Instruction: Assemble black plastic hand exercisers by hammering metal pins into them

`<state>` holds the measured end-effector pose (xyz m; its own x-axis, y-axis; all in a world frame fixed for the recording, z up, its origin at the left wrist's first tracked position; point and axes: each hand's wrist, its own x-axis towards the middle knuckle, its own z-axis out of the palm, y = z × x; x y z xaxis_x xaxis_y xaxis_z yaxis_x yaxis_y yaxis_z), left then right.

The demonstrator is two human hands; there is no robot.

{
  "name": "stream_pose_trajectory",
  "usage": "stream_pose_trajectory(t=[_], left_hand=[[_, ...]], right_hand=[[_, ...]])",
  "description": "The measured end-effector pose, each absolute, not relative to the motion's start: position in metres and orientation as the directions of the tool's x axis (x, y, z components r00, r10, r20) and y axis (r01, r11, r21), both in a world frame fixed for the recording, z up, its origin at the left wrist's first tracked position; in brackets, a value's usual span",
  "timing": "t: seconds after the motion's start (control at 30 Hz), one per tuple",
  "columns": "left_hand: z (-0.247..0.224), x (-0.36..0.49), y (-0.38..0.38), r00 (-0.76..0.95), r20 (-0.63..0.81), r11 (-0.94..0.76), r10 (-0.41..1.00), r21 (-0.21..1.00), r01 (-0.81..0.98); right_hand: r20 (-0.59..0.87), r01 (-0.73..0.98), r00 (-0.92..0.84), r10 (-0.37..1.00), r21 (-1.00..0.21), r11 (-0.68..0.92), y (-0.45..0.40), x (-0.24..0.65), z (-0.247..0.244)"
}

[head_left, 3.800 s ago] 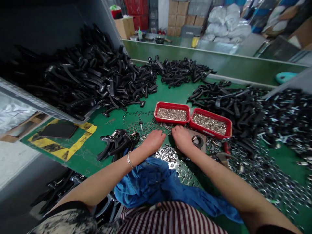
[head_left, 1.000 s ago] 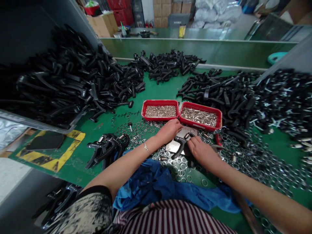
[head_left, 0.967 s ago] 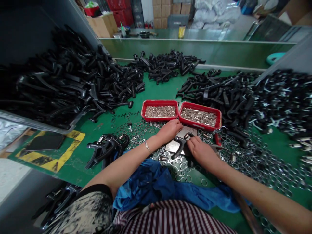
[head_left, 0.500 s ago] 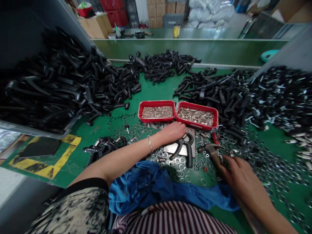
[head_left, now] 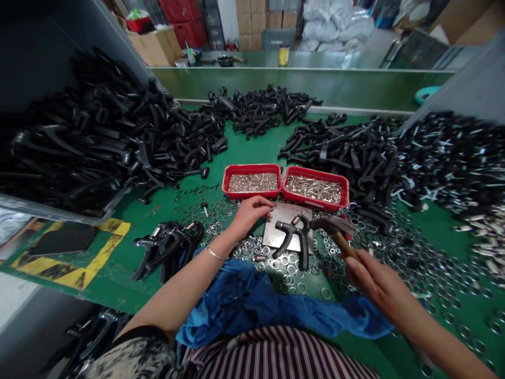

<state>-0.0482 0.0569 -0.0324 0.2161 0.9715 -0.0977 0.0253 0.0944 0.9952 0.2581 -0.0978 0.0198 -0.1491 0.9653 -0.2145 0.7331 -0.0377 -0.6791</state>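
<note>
My right hand (head_left: 369, 273) is wrapped round the wooden handle of a hammer (head_left: 335, 229), whose head is just right of a black hand grip with a spring (head_left: 295, 237). That grip lies on a metal plate (head_left: 280, 221). My left hand (head_left: 252, 213) is above the plate's upper left corner, near the red tray of small metal parts (head_left: 252, 181); its fingers are bent together, and anything between the fingertips is too small to make out. A second red tray (head_left: 316, 187) holds metal pins.
Black handles are heaped at left (head_left: 158, 131), back (head_left: 268, 108) and right (head_left: 351, 152). Metal rings (head_left: 418, 263) are scattered round the plate. Several black grips with springs (head_left: 169, 239) lie at left. A blue cloth (head_left: 244, 295) lies along the front edge.
My left hand has moved left, off the black grip and away from the plate's middle. My right hand has raised the hammer slightly and shifted it left, closer to the grip.
</note>
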Motion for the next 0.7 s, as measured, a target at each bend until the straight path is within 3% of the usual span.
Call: stream_pose_trajectory(t=[0.1, 0.27, 0.43, 0.53, 0.63, 0.7], left_hand=[[-0.035, -0.054, 0.050, 0.210, -0.105, 0.126, 0.972, 0.988, -0.091], [-0.028, -0.054, 0.047, 0.214, -0.091, 0.084, 0.973, 0.996, 0.043], [-0.026, -0.035, 0.053, 0.341, -0.132, 0.111, 0.931, 0.991, 0.080], [-0.027, -0.014, 0.062, 0.427, -0.041, -0.086, 0.903, 0.958, 0.274], [-0.027, 0.004, 0.072, 0.492, 0.091, -0.332, 0.866, 0.840, 0.429], [-0.027, 0.011, 0.076, 0.527, 0.116, -0.403, 0.842, 0.785, 0.471]], right_hand=[[-0.184, 0.715, -0.117, 0.976, -0.697, -0.046, -0.086, 0.239, 0.026], [-0.353, 0.702, -0.227, 0.908, -0.706, -0.099, -0.072, 0.232, 0.024], [-0.277, 0.697, -0.162, 0.947, -0.711, -0.089, -0.073, 0.234, 0.020], [-0.397, 0.637, -0.194, 0.897, -0.747, -0.193, -0.074, 0.235, 0.005], [-0.447, 0.411, -0.159, 0.880, -0.841, -0.353, -0.082, 0.238, -0.005], [-0.454, 0.302, -0.071, 0.888, -0.859, -0.414, -0.091, 0.239, -0.009]])
